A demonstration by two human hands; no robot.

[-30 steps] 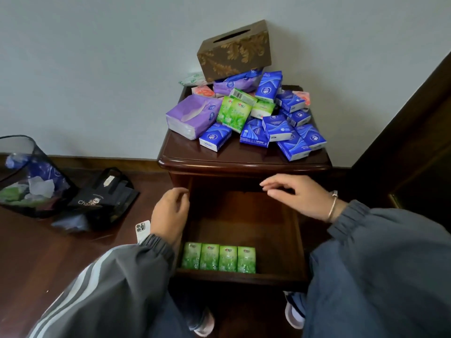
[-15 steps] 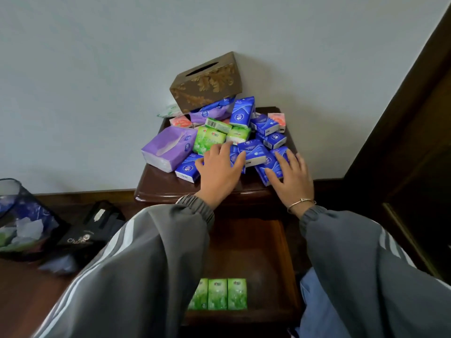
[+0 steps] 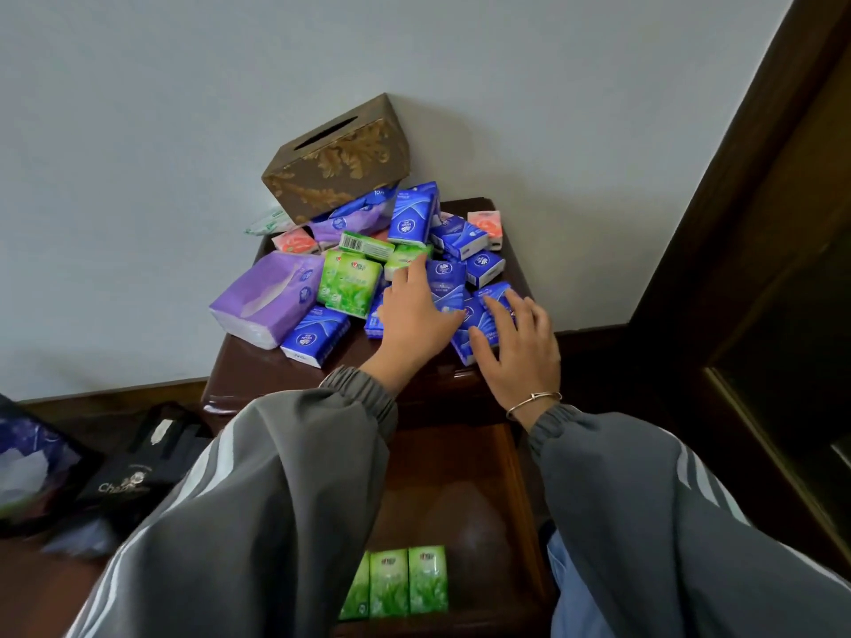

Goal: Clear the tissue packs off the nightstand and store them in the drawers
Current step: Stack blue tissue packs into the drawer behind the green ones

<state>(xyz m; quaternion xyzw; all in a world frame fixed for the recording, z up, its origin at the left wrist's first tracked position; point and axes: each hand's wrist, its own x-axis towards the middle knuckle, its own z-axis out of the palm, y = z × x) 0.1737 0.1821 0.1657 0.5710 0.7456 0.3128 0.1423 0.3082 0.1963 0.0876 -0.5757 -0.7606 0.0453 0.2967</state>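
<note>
A heap of tissue packs covers the dark wooden nightstand (image 3: 248,366): several blue packs (image 3: 315,336), green packs (image 3: 350,283), a large purple pack (image 3: 267,297) and pink ones (image 3: 297,241). My left hand (image 3: 414,315) rests flat on blue packs in the middle of the heap, its index fingertip at a green pack. My right hand (image 3: 520,347) lies with spread fingers on a blue pack (image 3: 483,322) at the front right corner. Below, the open drawer (image 3: 465,481) holds a row of three green packs (image 3: 407,582) at its front.
A brown tissue box (image 3: 336,163) with gold ornament leans tilted on the back of the heap, against the wall. On the floor to the left lie a black bag (image 3: 138,472) and a bin with a plastic liner (image 3: 23,458). Dark wooden furniture (image 3: 746,232) stands close on the right.
Both hands rose from the drawer's edges to the nightstand top and now rest on the blue packs. My view tilted up and closer to the heap.
</note>
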